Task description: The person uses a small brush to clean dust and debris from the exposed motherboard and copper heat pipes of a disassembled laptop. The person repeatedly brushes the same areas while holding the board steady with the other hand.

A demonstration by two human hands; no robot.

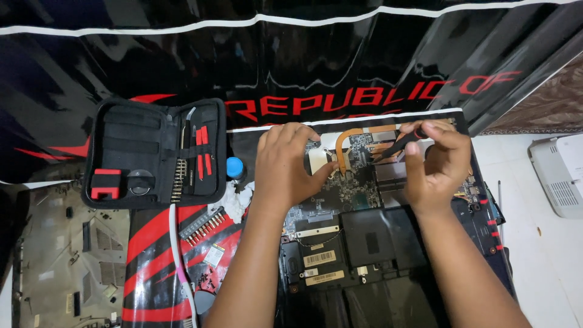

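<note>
Three pale rectangular labels sit on the opened laptop.

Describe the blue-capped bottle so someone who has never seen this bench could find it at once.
Start at the open black tool case on the left. Just off its right edge, between the case and the left hand, stands a small bottle with a round blue cap, beside a crumpled white tissue. It is the only blue thing among the red-and-black gear.

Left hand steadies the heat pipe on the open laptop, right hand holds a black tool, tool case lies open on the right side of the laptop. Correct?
Not quite: in the head view the tool case lies open on the left of the laptop, not the right. The left hand steadies the heat pipe, and the right hand holds a black tool.
</note>
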